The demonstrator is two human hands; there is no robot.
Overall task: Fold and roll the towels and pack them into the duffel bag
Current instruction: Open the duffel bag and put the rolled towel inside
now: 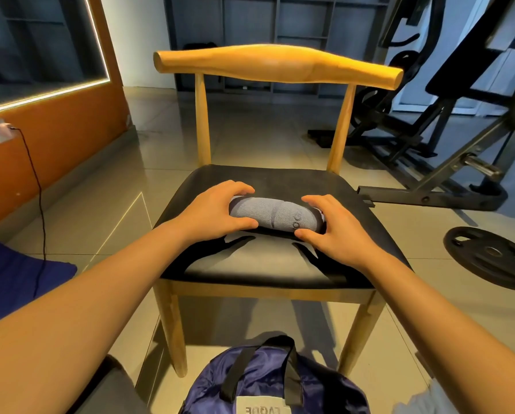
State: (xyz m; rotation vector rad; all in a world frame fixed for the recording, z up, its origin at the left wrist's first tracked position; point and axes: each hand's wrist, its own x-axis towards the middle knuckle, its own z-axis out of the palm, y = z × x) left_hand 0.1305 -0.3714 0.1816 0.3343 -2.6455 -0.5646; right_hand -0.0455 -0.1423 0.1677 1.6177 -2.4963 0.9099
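A person's 2 hands clasp a grey towel (pixel 275 215), rolled into a tight cylinder, on the black seat of a wooden chair (pixel 250 264). The left hand (pixel 217 210) curls over the roll's left end, fingers on the far side and thumb on the near side; the right hand (pixel 336 231) grips the right end the same way. The roll lies crosswise near the middle of the seat. A dark blue duffel bag (pixel 268 380) with black straps sits on the tiled floor just in front of the chair. 1 weight plate (pixel 489 255) lies flat on the floor to the right, near a weight bench (pixel 459 115).
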